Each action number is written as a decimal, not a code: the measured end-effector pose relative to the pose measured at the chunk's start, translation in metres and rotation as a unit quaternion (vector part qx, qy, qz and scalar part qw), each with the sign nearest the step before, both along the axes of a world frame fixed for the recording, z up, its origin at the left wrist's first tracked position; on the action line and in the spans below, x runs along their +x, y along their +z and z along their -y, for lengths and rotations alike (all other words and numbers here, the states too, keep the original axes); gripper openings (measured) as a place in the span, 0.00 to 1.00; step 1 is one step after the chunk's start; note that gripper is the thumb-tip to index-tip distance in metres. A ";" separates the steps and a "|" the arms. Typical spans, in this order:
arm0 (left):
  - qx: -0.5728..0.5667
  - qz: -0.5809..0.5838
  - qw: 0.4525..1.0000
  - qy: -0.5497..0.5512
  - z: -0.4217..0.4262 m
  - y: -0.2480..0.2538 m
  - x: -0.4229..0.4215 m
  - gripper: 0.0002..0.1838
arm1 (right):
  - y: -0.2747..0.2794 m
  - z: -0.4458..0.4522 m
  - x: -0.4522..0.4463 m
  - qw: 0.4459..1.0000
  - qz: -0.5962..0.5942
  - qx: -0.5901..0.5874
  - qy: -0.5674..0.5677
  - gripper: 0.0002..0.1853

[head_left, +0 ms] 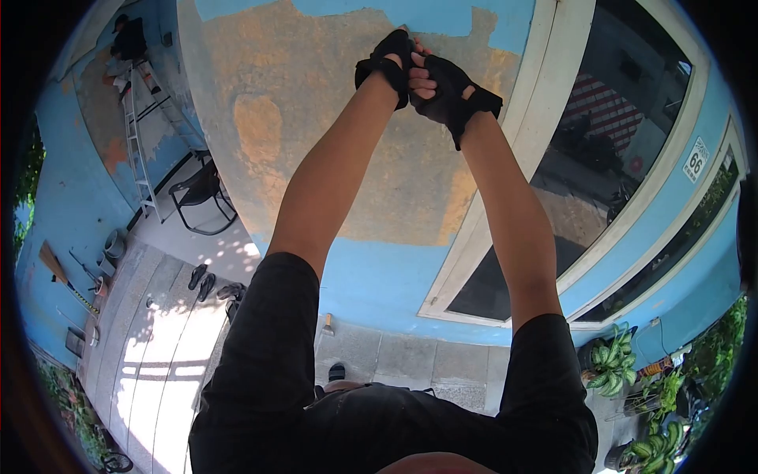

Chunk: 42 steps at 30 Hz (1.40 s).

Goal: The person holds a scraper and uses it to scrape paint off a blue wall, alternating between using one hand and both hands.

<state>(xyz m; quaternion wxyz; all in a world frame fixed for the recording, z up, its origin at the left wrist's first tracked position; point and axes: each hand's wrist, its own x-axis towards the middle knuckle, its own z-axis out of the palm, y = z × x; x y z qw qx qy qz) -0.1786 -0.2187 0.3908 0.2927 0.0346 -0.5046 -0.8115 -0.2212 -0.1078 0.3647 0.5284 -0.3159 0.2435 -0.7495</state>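
A large grey-and-ochre stripped patch of wall, rough and mottled, spreads from the middle of the view up towards twelve o'clock, with light blue paint in a ragged edge above it and more blue below. Just past twelve, the person's left hand and right hand, both in black fingerless gloves, meet side by side near that upper edge. The right fingers are curled in; the left ones are mostly hidden, and whether either hand grips anything cannot be told. At two o'clock stands a cream-framed window with dark, reflecting glass; between two and three, a white number plate reading 66 is fixed to blue wall. Striped green-and-cream leafy plants sit at four. At seven, a small flat brush with a pale handle lies on the grey tiled floor. Dark sandals rest at eight, a straw-coloured broom leans at nine, and at ten a silver stepladder bears another person in dark clothing, beside a black-framed chair.
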 end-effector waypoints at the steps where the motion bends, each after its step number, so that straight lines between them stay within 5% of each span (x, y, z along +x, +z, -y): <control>1: 0.048 0.009 0.998 -0.027 0.011 -0.006 -0.022 0.20 | -0.005 -0.006 0.003 1.000 0.012 0.005 -0.009 0.06; 30: -0.024 -0.015 1.000 0.007 0.038 0.003 -0.014 0.19 | 0.000 0.021 0.000 0.997 0.018 -0.050 0.064 0.07; 42: -0.009 0.004 0.999 -0.036 0.033 -0.023 -0.006 0.17 | -0.015 0.020 0.012 0.999 0.013 -0.029 -0.013 0.08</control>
